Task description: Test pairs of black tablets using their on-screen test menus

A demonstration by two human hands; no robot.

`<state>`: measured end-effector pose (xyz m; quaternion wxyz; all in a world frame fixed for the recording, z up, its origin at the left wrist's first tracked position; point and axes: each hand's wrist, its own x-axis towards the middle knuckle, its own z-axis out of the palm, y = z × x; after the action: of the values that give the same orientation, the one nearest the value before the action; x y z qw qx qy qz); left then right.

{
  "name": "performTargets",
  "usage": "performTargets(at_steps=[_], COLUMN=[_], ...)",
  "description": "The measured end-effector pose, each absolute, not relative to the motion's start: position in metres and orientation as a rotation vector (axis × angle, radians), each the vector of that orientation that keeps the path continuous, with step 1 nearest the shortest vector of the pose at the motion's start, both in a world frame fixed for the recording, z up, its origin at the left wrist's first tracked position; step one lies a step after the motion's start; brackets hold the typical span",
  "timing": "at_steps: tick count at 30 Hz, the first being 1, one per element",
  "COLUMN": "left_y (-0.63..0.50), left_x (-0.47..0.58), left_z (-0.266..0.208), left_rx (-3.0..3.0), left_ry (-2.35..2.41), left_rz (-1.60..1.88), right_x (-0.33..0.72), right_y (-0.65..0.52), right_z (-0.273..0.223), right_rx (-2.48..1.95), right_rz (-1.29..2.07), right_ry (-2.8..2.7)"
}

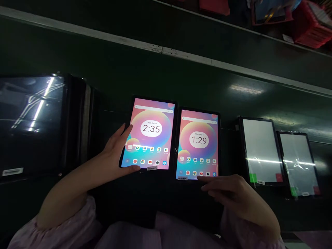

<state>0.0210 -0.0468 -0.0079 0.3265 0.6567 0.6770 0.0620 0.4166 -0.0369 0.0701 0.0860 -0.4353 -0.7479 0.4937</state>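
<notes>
Two lit tablets lie side by side on the dark bench. The left tablet (153, 138) reads 2:35 on its home screen and has a small barcode label at its bottom edge. My left hand (116, 147) grips its lower left corner, thumb along the bottom edge and fingers at the left side. The right tablet (198, 148) reads 1:29, with a label at its lower left. My right hand (230, 190) holds nothing; its extended index finger touches the bottom of that screen, while the other fingers bend loosely below.
Two more tablets, a nearer one (260, 148) and a farther one (298, 159), show white screens with green and red corners on the right. A large dark screen (31, 128) stands at the left. Red trays (311, 24) are stacked at the back right, beyond a pale rail (129, 43).
</notes>
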Motion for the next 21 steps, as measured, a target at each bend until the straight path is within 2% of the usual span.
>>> performTargets(at_steps=[6, 13, 21], left_y=[-0.043, -0.039, -0.048], left_x=[0.01, 0.003, 0.002], left_z=[0.009, 0.012, -0.001], left_rx=[1.578, 1.507, 1.686], left_ry=[1.659, 1.66, 1.678], left_rz=[0.226, 0.185, 0.241], right_x=[0.383, 0.372, 0.367], right_y=[-0.042, -0.048, -0.045], right_z=[0.066, 0.06, 0.062], right_rx=[-1.021, -1.057, -1.024], right_rz=[1.193, 0.894, 0.892], right_ry=[-2.369, -2.519, -2.5])
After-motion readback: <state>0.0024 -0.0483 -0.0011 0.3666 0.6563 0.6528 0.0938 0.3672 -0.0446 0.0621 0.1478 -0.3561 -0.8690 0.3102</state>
